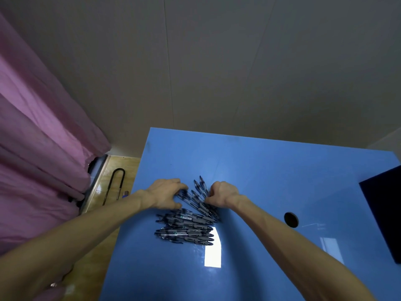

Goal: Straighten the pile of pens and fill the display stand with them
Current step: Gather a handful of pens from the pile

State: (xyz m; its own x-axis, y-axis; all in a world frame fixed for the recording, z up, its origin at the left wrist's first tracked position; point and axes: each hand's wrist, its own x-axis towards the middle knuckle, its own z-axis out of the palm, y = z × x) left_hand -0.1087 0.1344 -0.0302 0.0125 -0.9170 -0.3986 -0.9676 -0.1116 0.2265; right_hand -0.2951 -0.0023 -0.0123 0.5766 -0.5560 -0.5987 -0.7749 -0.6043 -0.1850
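Pile of pens (188, 220) fanned out mid blue table (260, 170), both hands on its far end: left hand (166, 193) fingers curled over pens, right hand (219, 193) fist-like, prob. gripping a few pens, w/ dark box (384, 213) at right edge.

A single wide-angle camera worn on the person's head looks forward and steeply down onto a blue table (260, 170), close enough that both forearms reach in from the near corners. The table fills the lower middle and right. A grey wall (217, 61) rises at the far side and a pink curtain (32, 148) hangs at the left.
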